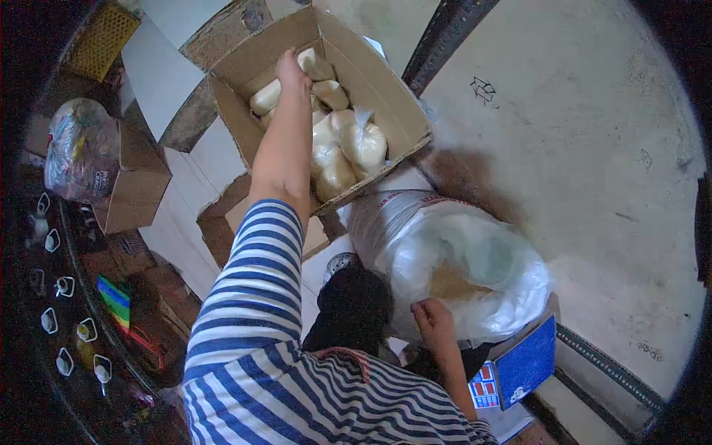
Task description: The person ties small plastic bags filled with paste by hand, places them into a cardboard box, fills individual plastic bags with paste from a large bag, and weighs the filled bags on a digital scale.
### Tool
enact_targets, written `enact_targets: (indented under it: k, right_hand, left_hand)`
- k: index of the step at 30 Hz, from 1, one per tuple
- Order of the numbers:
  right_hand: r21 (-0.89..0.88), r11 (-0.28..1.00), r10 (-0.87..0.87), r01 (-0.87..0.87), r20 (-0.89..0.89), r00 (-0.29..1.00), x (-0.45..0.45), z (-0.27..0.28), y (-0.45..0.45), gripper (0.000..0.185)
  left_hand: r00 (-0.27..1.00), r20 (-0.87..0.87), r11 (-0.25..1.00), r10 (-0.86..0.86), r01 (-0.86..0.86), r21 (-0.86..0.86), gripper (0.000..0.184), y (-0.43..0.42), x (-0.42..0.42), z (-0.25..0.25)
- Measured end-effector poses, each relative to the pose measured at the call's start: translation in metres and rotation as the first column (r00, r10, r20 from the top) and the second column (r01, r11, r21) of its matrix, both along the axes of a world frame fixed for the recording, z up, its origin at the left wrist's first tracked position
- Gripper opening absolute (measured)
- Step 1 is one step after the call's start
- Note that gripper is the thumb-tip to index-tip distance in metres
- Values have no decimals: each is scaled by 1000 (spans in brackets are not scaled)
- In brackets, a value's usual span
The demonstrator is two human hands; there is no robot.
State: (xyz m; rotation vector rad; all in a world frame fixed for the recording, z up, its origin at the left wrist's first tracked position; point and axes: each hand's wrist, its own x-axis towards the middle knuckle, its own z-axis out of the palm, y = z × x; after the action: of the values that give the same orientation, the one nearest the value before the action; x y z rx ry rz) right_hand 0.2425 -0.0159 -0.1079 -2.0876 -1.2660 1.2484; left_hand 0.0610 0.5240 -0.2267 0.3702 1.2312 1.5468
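My left hand [291,72] reaches into an open cardboard box [404,111], over its far part. It is beside a clear bag of pale contents [317,65]; its fingers are too unclear to show whether they grip that bag. Several similar filled bags lie heaped below it, including a knotted one [365,144] near the box's near side. My right hand [434,320] is at the near edge of a large sack with a clear plastic liner [512,297]. Its fingers are curled closed, and anything between them is hidden. Tan contents [452,283] show inside the sack.
A blue scale [528,363] with a lit display stands near my right forearm. Left of the box are a smaller carton [137,182] and a stuffed clear plastic bag [81,152]. A dark metal post [445,33] rises behind the box. Pale flooring extends right.
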Motion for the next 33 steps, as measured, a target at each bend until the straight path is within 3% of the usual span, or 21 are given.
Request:
enact_targets:
  k: [4, 6, 7, 8, 10, 13, 15, 19, 21, 22, 26, 30, 33]
  right_hand:
    - [66, 998, 9, -10, 16, 1000, 0, -13, -6, 20]
    - [87, 996, 20, -22, 16, 1000, -2, -11, -5, 20]
    - [41, 999, 16, -18, 32, 999, -5, -8, -3, 20]
    - [-5, 1000, 11, -11, 50, 999, -5, -7, -1, 20]
    - [-39, 999, 25, -24, 34, 999, -2, -9, -1, 19]
    - [-45, 998, 47, -45, 37, 998, 3, -19, -4, 19]
    - [-21, 998, 54, -53, 56, 997, 5, -21, -3, 19]
    - [-32, 999, 3, -4, -12, 1000, 8, -22, 5, 19]
    - [-5, 1000, 6, -6, 3, 1000, 8, -25, 10, 19]
    - [-27, 999, 18, -17, 26, 999, 7, -24, 12, 19]
    - [-34, 998, 63, -61, 69, 996, 7, -18, 16, 19]
    - [-15, 998, 65, -64, 87, 994, 8, -15, 10, 20]
    - [121, 993, -2, -8, 86, 996, 8, -15, 6, 23]
  left_hand:
    - [983, 47, 983, 175, -172, -69, 48, -17, 13, 2]
    - [950, 32, 889, 310, -278, -365, 61, -27, 20, 7]
    - [950, 32, 889, 311, -278, -365, 61, -25, 15, -3]
    - [970, 200, 942, 137, -65, -329, 60, -21, 9, -19]
    - [932, 358, 954, -51, 151, -257, 59, -7, 7, -37]
    - [960, 281, 937, 12, 87, -337, 45, 14, 10, -48]
    - [947, 273, 985, -168, 169, 21, 30, 26, 5, -30]
    - [945, 173, 949, -276, 297, -106, 24, 31, 6, -11]
    - [897, -72, 892, -436, 420, -169, 24, 29, 2, -32]
    - [917, 34, 903, -396, 396, -166, 27, 30, -7, -52]
    - [973, 24, 954, -229, 229, -196, 30, 12, -8, -55]
    - [969, 202, 978, -142, 169, -124, 20, 1, -14, -58]
    - [978, 191, 965, -86, 129, -227, 23, 1, -23, -63]
